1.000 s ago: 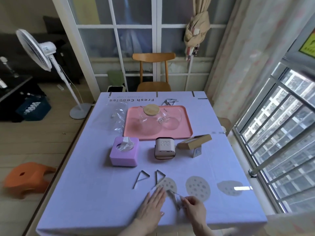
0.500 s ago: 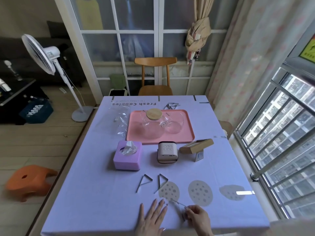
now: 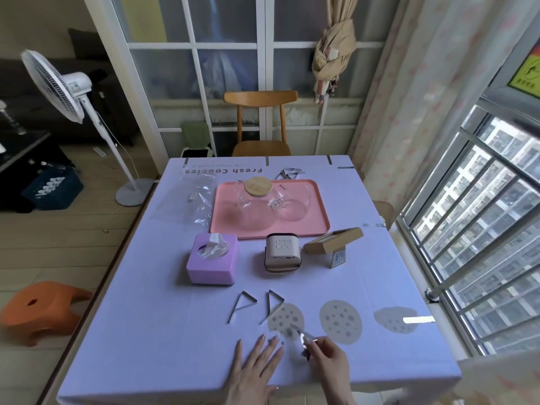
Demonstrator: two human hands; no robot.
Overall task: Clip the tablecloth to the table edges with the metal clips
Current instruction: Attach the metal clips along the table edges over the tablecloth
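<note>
Head view. The left hand (image 3: 257, 366) lies flat, fingers spread and holding nothing, on the pale lilac tablecloth (image 3: 152, 331) near the edge of the tabletop at 6 o'clock. Just beside it, toward 3 o'clock, the right hand (image 3: 328, 362) has its fingers pinched closed on a bent triangular metal clip (image 3: 304, 337), raised slightly above the cloth with its tip pointing toward 11 o'clock. Two spare triangular metal clips (image 3: 242, 306) (image 3: 273, 305) rest on the cloth toward 12 o'clock of the hands; a further cluster of metal clips (image 3: 287, 173) lies at the far edge, behind the pink rectangular tray (image 3: 320, 217).

The step in hand is judged to be carrying the held clip to the near edge. To do it well, the flat hand should smooth and pin the cloth taut, the clip's open mouth should face the edge squarely, and it should be pushed fully on, so that no fold is trapped beneath it.
</note>
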